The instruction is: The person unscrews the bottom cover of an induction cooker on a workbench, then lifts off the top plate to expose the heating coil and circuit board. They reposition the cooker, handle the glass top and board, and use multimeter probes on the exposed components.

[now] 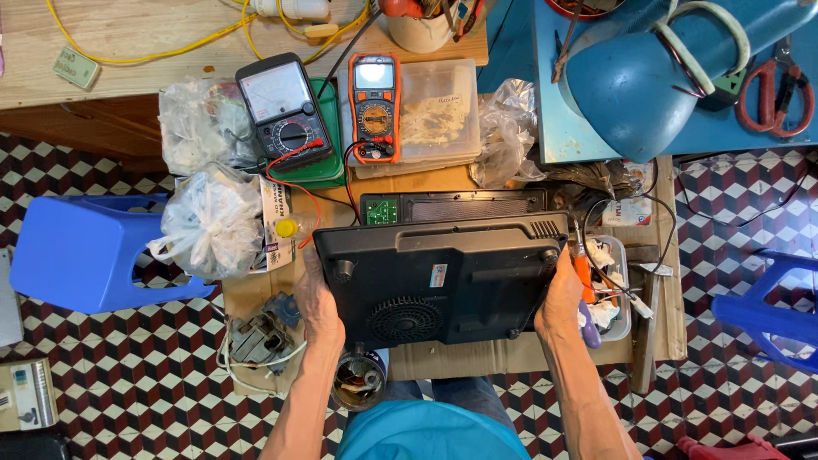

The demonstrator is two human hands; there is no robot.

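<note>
Gripping black cooktop casing (443, 277), underside up, round vent, both hands

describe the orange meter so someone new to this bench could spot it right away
Start at the big black appliance held upside down between the left hand and right hand. Look straight above it to two meters side by side. The orange meter is the right one, upright, with a small screen; its neighbour, the black meter, has a wide needle dial.
</note>
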